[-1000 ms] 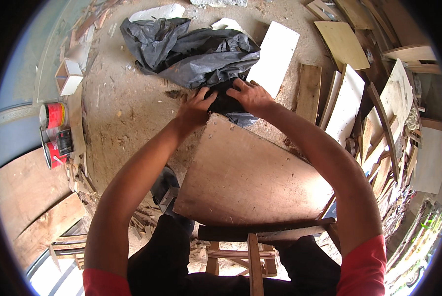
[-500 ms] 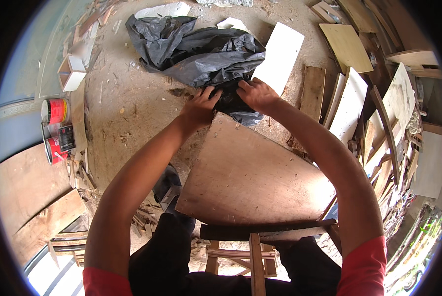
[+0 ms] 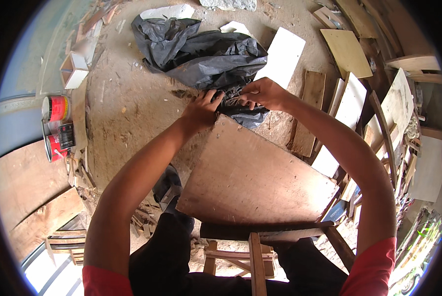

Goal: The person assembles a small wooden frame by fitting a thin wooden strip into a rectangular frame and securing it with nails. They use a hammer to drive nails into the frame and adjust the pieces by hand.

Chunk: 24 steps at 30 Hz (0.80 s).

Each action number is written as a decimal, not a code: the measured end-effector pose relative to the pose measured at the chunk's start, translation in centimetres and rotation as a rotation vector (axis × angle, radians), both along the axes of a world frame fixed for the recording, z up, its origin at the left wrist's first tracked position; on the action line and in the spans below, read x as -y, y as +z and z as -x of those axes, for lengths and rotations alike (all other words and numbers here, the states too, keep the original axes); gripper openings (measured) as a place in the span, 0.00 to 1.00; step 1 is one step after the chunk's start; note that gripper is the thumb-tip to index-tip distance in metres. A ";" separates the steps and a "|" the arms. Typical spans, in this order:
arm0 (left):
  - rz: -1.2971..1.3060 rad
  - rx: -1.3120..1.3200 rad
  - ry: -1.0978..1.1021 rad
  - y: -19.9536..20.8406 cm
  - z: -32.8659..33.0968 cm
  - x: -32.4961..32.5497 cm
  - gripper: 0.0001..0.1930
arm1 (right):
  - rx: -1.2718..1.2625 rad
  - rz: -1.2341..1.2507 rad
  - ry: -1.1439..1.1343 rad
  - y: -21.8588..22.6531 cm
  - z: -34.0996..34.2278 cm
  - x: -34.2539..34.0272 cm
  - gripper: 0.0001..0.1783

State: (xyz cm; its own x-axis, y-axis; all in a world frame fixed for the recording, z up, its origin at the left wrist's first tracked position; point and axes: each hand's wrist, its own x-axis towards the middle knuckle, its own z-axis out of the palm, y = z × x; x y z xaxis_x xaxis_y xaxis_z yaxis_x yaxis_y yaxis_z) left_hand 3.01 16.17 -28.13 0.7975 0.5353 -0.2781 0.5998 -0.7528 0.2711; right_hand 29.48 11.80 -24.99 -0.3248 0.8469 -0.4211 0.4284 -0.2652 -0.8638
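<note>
At the far end of a brown wooden board [image 3: 255, 172], a small black plastic bag [image 3: 250, 118] lies crumpled with its mouth facing up. Thin pale strips or glints show inside it, too small to make out. My left hand [image 3: 202, 108] curls its fingers over the bag's left edge. Above its right side, my right hand [image 3: 267, 93] has thumb and fingertips pinched together; what they hold, if anything, is hidden. Just beyond, a large crumpled black plastic sheet [image 3: 201, 54] spreads over the floor.
White boards [image 3: 282, 56] lie right of the sheet. Wood offcuts and panels [image 3: 346, 52] crowd the right side. Red paint cans [image 3: 58, 108] stand at left by a small white box [image 3: 74, 71]. A wooden stool frame [image 3: 256, 261] sits between my legs.
My right hand has lifted from the bag's edge and turned into a pinch slightly to the right. The bag's mouth now shows wider. My left hand stays almost where it was.
</note>
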 end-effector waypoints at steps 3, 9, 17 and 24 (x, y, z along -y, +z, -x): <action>-0.007 0.044 -0.011 -0.2 0.9 -0.2 0.37 | -0.002 0.022 0.010 0.9 -0.5 0.1 0.15; 0.229 0.463 0.260 4.8 -0.2 -0.7 0.24 | 0.003 0.048 0.026 2.8 -1.3 0.5 0.17; 0.918 0.372 0.636 9.9 -4.5 -1.0 0.25 | -0.061 0.007 0.096 6.2 -0.2 1.1 0.15; 1.133 0.698 0.839 8.1 -4.7 -0.2 0.15 | -0.107 0.025 0.044 6.0 -0.3 1.6 0.12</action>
State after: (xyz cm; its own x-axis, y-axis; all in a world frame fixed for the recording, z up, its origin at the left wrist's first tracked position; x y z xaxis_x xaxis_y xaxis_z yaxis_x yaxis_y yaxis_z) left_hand 7.73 16.37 -20.03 0.5287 0.6514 -0.5442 0.2458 0.4962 0.8327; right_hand 29.77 10.22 -18.96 -0.4059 0.8203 -0.4029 0.3457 -0.2703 -0.8986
